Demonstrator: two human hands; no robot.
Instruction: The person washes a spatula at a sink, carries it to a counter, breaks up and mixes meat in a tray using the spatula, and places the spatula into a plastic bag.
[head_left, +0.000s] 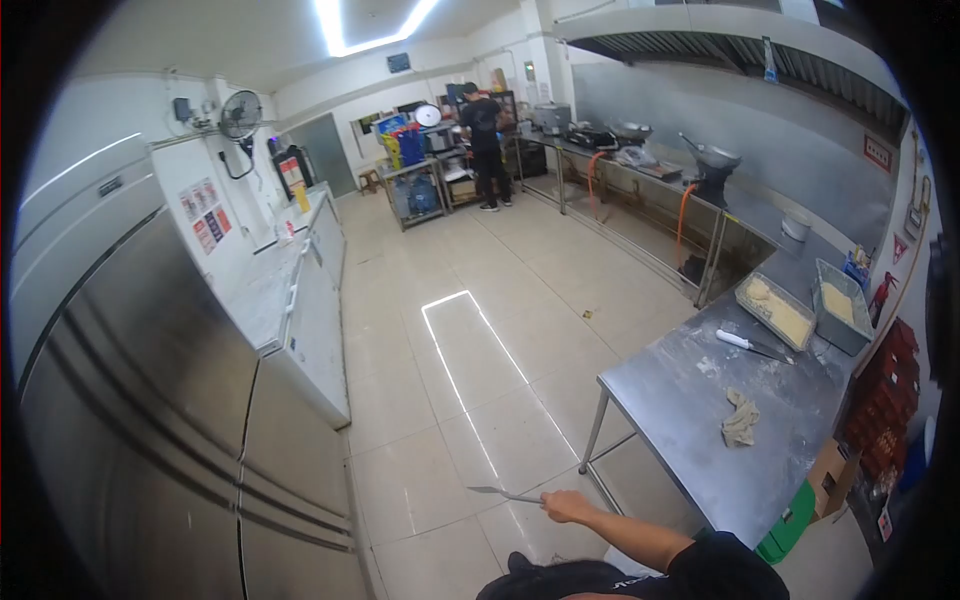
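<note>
My right hand (567, 507) is closed around the handle of a slim metal spatula (508, 494), held out over the tiled floor. Its flat, pointed blade faces left, away from my body. To the right of this hand stands a steel table (680, 420). A crumpled beige cloth (740, 420) lies on it, and beyond that a white-handled knife (735, 340) amid pale powder smears. My left hand is out of the picture.
Two trays of pale crumbs, one (778, 312) beside the other (840, 308), sit at the table's far end. A steel refrigerator (150, 400) and a white chest freezer (310, 350) line the left. A person (484, 145) stands at the back near shelves. Woks (712, 152) sit along the right counter.
</note>
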